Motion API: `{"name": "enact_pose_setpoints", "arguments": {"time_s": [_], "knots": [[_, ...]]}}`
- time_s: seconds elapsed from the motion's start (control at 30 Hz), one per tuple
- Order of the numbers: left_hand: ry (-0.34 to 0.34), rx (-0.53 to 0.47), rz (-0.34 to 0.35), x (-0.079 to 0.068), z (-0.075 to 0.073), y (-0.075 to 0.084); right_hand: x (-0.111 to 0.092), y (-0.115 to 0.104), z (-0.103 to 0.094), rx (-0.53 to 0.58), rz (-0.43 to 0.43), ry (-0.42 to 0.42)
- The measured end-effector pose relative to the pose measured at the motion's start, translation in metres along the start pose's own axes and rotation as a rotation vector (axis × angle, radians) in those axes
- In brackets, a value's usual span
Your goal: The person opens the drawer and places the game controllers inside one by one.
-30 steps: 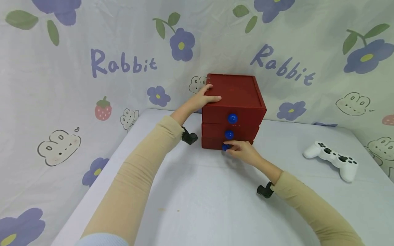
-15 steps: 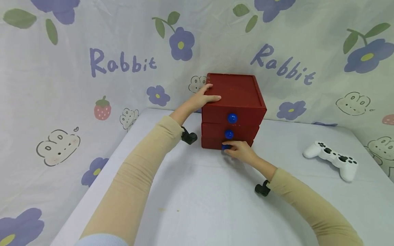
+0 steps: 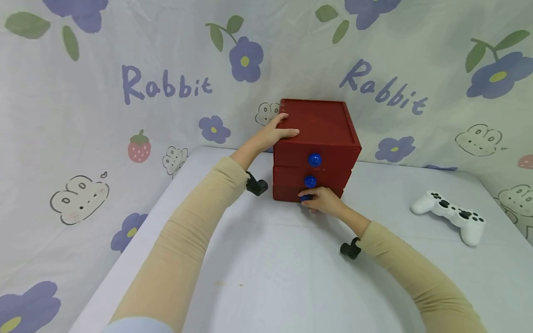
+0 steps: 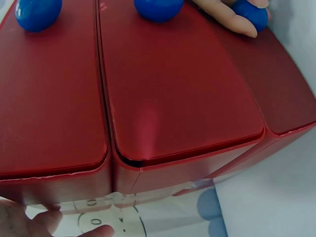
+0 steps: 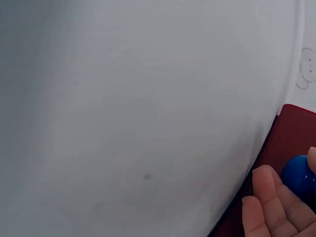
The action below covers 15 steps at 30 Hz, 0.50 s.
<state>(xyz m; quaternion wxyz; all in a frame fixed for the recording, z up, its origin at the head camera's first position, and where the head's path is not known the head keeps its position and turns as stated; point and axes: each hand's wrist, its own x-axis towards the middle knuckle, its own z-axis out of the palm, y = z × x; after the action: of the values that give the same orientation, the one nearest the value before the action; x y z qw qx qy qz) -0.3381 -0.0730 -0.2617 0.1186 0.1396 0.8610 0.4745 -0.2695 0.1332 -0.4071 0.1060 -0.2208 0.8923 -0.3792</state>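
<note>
A red three-drawer box (image 3: pixel 316 122) stands at the back of the table, each drawer with a round blue knob. My left hand (image 3: pixel 268 135) rests against its upper left side, with the thumb lying on the top; some of its fingers show at the lower left of the left wrist view. At the bottom drawer, my right hand (image 3: pixel 326 200) pinches the lowest knob (image 3: pixel 306 198) between thumb and finger. The left wrist view also shows this knob (image 4: pixel 251 15) between the fingertips. Above it are the middle knob (image 3: pixel 310 181) and the top knob (image 3: pixel 315 160). All drawers look pushed in.
A white game controller (image 3: pixel 451 215) lies on the table to the right of the box. The white tablecloth (image 3: pixel 266 277) spreads in front. Behind hangs a patterned curtain (image 3: pixel 166 120) with flowers and rabbits, close to the box's back.
My right hand and forearm have shifted slightly left and up, and the fingers have settled round the lowest knob. The left hand and the box have stayed in place.
</note>
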Motion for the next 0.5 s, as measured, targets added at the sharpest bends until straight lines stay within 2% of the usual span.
{"name": "enact_pose_setpoints", "arguments": {"time_s": [0.37, 0.5], "knots": [[0.0, -0.003, 0.012, -0.0005, 0.0003, 0.0009, -0.002, -0.0047, -0.0006, -0.011, 0.034, -0.003], [0.001, 0.0, 0.011, -0.0007, -0.0004, 0.001, -0.0062, -0.0083, 0.0023, -0.014, 0.054, -0.029]]}}
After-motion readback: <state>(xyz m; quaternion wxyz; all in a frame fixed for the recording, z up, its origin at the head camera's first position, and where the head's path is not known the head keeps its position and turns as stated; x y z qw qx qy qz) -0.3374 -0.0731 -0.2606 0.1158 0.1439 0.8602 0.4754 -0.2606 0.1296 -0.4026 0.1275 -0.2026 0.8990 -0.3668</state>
